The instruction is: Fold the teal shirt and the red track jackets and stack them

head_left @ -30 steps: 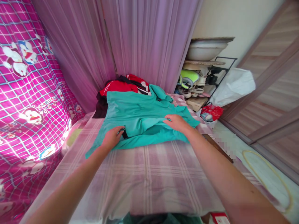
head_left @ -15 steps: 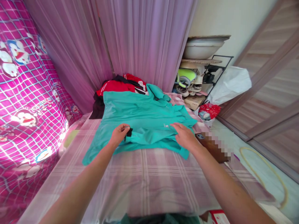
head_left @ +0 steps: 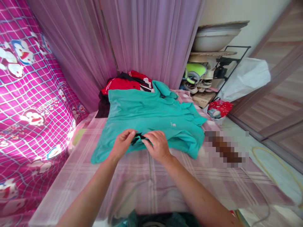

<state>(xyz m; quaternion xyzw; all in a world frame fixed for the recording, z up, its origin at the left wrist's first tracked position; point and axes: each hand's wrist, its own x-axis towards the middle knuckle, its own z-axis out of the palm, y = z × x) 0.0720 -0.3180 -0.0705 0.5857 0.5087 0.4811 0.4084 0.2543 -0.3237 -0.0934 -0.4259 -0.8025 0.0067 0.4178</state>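
Observation:
A teal collared shirt (head_left: 142,108) lies spread on the checked bedsheet, its collar toward the far right and a small white mark on its chest. At the near edge of it, my left hand (head_left: 123,142) pinches a gathered fold beside a black piece (head_left: 136,138), which could be a trim or a tag. From the other side, my right hand (head_left: 157,145) has thumb and fingers closed on the same fold. The black piece shows between both sets of fingertips, and part of it is hidden by them.
Red and black clothes (head_left: 123,83) lie heaped behind the shirt against the purple curtain (head_left: 151,37). A shoe rack (head_left: 233,71) with basins on top stands at the back right, beside a white bag (head_left: 248,77). A blurred brown object (head_left: 223,148) rests on the bedsheet (head_left: 132,183).
My right hand has moved left from the shirt's chest to the black piece, and its fingers have closed on the fold. My left hand keeps its pinch. The near sleeve area has shifted.

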